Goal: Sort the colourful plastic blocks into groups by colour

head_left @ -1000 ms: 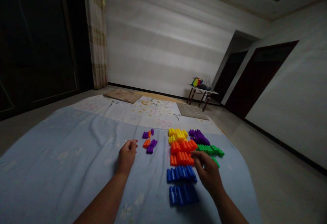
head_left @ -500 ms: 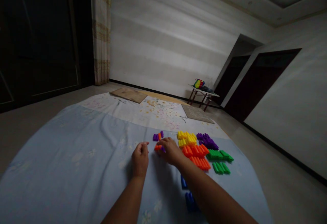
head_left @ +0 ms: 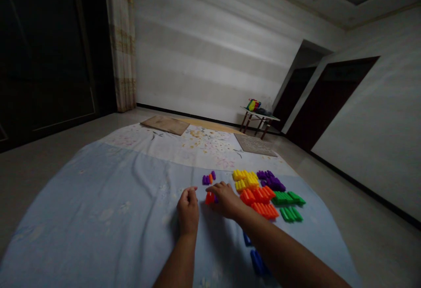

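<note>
My right hand (head_left: 226, 201) reaches in from the right, its fingers bent down over small orange plastic pieces (head_left: 209, 198) with a bit of purple beside them. Its fingertips partly hide these pieces. Just to the left, my left hand (head_left: 188, 209) rests near the cloth with its fingers curled in; what they hold, if anything, is hidden. Beyond both hands lies a small group of purple and orange pieces (head_left: 209, 178). Right of my right hand are rows of yellow pieces (head_left: 246, 180) and orange pieces (head_left: 258, 196).
Purple pieces (head_left: 271, 180) and green pieces (head_left: 289, 198) lie farther right. Blue pieces (head_left: 257, 262) are partly under my right forearm. A light blue floral cloth (head_left: 98, 209) covers the table. Two flat boards (head_left: 166, 125) lie at its far side. A small side table (head_left: 259, 114) stands by the wall.
The view has shifted slightly, so the table things sit a little farther right. My right hand stays over the orange pieces, which now show more upright. My left hand stays curled beside it.
</note>
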Demonstrator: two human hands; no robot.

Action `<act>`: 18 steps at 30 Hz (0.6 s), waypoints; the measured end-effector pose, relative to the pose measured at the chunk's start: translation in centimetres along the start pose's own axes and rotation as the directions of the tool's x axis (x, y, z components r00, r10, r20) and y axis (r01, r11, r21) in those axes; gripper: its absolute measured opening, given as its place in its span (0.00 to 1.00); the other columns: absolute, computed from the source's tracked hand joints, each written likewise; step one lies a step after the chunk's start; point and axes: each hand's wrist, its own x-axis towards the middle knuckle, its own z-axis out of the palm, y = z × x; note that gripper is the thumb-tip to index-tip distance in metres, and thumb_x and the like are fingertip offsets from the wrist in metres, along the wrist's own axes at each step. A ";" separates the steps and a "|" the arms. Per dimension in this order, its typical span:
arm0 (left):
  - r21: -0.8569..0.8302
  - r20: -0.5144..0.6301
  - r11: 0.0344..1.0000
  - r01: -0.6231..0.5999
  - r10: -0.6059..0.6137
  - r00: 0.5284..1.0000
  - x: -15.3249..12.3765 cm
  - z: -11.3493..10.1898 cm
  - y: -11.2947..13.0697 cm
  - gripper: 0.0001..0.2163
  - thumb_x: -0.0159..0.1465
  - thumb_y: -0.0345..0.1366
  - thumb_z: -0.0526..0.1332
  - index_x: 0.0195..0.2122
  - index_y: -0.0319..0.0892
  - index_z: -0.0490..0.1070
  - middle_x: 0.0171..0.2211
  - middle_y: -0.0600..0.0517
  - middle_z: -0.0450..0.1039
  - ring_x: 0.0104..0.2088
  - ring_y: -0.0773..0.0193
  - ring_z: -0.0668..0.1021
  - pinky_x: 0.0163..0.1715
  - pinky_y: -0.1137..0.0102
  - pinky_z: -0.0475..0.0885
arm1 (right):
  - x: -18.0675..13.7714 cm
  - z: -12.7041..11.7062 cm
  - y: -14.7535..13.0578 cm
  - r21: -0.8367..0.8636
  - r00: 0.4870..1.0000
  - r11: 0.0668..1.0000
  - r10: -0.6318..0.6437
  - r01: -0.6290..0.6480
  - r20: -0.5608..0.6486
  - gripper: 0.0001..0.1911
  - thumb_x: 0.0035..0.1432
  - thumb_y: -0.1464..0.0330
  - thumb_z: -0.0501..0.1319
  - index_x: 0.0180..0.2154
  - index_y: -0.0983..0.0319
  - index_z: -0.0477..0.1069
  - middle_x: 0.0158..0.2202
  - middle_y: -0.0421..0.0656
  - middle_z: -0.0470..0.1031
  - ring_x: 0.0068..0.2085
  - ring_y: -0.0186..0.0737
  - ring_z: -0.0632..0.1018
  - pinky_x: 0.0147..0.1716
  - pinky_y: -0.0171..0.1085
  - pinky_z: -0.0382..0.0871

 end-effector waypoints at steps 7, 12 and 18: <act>0.015 0.002 1.000 -0.012 0.012 1.000 -0.1 -0.2 -0.4 0.15 0.58 0.44 0.48 0.33 0.41 0.69 0.19 0.55 0.63 0.22 0.66 0.69 0.23 0.72 0.64 | -6.1 -0.4 -1.3 0.082 0.989 0.988 -0.134 0.128 0.064 0.23 0.47 0.63 0.62 0.48 0.58 0.67 0.43 0.46 0.71 0.45 0.46 0.68 0.43 0.43 0.57; 0.037 -0.005 0.999 -0.026 0.027 1.000 -0.1 -0.3 -0.4 0.16 0.56 0.44 0.49 0.34 0.40 0.70 0.19 0.56 0.63 0.22 0.67 0.67 0.22 0.73 0.63 | -7.1 1.1 -1.7 0.034 0.975 0.980 -0.197 0.195 0.099 0.19 0.48 0.62 0.61 0.43 0.58 0.69 0.40 0.46 0.72 0.41 0.45 0.70 0.39 0.42 0.60; 0.057 0.001 0.998 -0.007 0.007 1.000 -0.2 -0.2 0.0 0.15 0.55 0.45 0.51 0.33 0.40 0.69 0.18 0.58 0.59 0.18 0.70 0.63 0.19 0.74 0.60 | -7.9 0.2 -1.0 0.111 0.968 0.963 -0.250 0.245 0.032 0.21 0.48 0.63 0.61 0.46 0.57 0.67 0.42 0.44 0.73 0.42 0.45 0.69 0.40 0.43 0.60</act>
